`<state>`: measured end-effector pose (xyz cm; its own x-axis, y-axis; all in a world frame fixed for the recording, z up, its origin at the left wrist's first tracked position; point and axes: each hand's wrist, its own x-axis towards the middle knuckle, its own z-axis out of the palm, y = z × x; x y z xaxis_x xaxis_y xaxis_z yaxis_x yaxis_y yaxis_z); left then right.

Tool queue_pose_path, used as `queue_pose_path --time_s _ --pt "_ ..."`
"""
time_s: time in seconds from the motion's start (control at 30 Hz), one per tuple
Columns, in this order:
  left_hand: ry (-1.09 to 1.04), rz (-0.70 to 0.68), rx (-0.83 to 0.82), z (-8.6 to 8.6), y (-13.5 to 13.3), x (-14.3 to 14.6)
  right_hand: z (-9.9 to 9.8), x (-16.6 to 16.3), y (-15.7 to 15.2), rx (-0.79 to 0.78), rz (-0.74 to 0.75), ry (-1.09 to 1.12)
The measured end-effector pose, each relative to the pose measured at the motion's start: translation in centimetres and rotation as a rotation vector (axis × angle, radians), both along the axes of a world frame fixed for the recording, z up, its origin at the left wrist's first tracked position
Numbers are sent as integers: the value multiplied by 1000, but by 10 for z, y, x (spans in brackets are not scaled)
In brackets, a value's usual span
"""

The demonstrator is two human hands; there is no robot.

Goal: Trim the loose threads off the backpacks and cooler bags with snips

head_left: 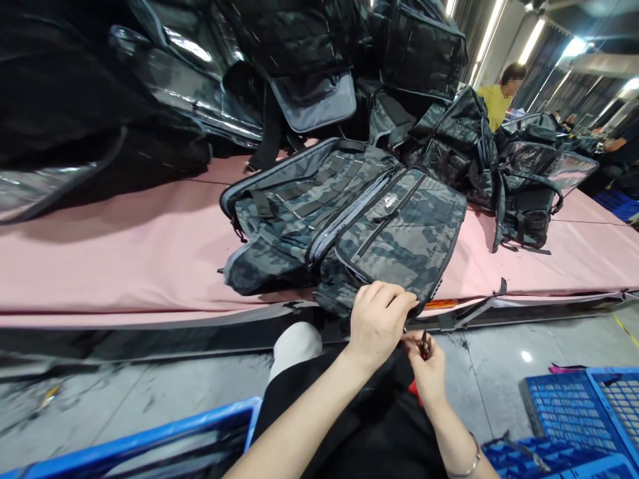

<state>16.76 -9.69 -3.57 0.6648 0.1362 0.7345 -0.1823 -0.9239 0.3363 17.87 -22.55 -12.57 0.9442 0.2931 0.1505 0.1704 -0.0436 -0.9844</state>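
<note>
Pink table edge, left hand pinching camouflage backpack hem, right hand gripping small snips.

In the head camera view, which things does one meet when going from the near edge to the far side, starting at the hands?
Right hand with small snips → left hand on the bag's edge → camouflage backpack on the pink table → heap of dark bags → person in a yellow shirt.

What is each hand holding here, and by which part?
The left hand pinches the camouflage backpack by its near bottom edge. The right hand holds small snips with red handles, gripped by the handles in its fingers.
</note>
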Motion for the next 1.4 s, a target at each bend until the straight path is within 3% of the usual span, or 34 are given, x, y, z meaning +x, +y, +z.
queue_pose_path --time_s 0.17,0.4,0.63,0.8,1.0,1.23,1.3,1.4 --pt "36 11 -18 -1 -2 3 14 4 -20 -45 -103 -83" --pt "64 -52 -271 -8 1 5 33 16 -34 -192 -150 -386" --pt "103 -60 -279 -7 2 4 50 30 -32 -459 -100 -799" --pt "104 -51 -244 -7 2 5 56 38 -28 -537 -85 -946" --pt "4 -45 -258 -2 -7 -7 56 37 -32 -396 -74 -809" --pt "102 -258 -147 -8 -5 -54 40 28 -39 -198 -153 -552" --pt "114 -172 -179 -11 7 -62 34 24 -38 -179 -100 -488" --pt "56 79 -267 -18 28 -65 28 16 -31 -172 10 -407"
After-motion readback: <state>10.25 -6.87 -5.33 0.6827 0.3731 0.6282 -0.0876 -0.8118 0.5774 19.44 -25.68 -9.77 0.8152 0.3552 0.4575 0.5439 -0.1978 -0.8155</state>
